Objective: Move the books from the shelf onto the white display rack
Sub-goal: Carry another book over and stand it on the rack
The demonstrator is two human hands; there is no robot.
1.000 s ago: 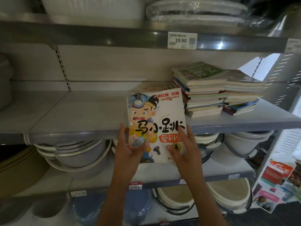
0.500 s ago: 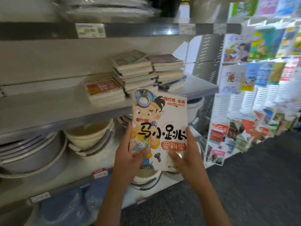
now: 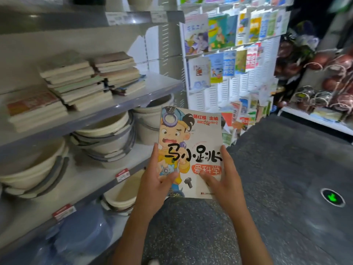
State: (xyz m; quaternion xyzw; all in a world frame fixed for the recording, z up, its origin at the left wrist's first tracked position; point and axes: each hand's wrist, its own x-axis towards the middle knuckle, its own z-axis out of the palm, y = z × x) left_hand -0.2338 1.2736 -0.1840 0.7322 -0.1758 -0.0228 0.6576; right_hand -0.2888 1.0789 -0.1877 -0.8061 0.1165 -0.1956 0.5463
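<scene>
At centre, both hands, left [image 3: 154, 185] and right [image 3: 223, 183], grip one book [image 3: 191, 148]; rack [image 3: 235, 87] at 1 o'clock part-filled; stacks [image 3: 76, 83] remain at 10.

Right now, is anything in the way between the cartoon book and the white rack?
Nothing visible blocks it. Left hand and right hand hold the cartoon book in open air, and the white display rack stands just beyond it.

Left hand [image 3: 156, 180] and right hand [image 3: 222, 180] grip a thin cartoon-cover paperback book [image 3: 191, 146] upright over dark floor. Stacked books [image 3: 86, 81] lie on grey metal shelf [image 3: 152, 88]; white slatted display rack [image 3: 225, 88] behind.
</scene>
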